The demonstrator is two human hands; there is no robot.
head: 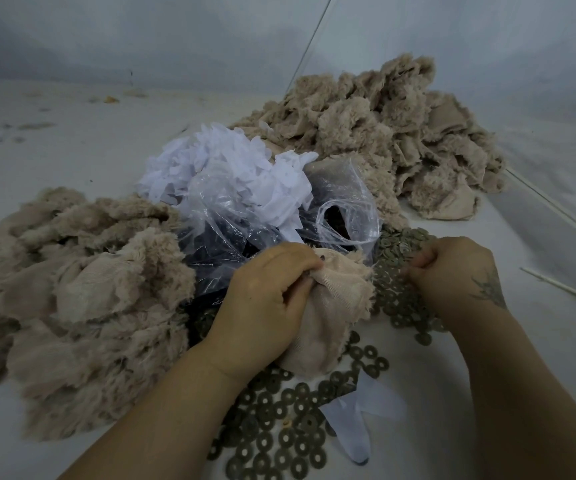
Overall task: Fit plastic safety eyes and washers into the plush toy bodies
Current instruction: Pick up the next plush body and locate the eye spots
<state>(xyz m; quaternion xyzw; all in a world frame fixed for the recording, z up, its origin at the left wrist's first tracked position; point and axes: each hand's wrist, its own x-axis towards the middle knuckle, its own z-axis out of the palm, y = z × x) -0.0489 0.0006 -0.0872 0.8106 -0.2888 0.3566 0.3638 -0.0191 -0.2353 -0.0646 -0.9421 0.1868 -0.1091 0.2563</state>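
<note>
The left hand (266, 299) grips an inside-out beige plush body (331, 306), bunching the fabric where a small dark eye post (322, 260) seems to poke through at its twelve o'clock. The right hand (453, 271), fingers curled, pinches into the washer pile (394, 271) at the body's three o'clock; whether it holds one I cannot tell. Done well: lift a single washer, keep the fabric taut around the post, press it on squarely. More plush bodies (82, 289) lie at nine o'clock, a clear plastic bag (345, 202) at twelve.

Two plush heaps (72, 289), one held piece (335, 306), perhaps a hundred washers (279, 427).
</note>
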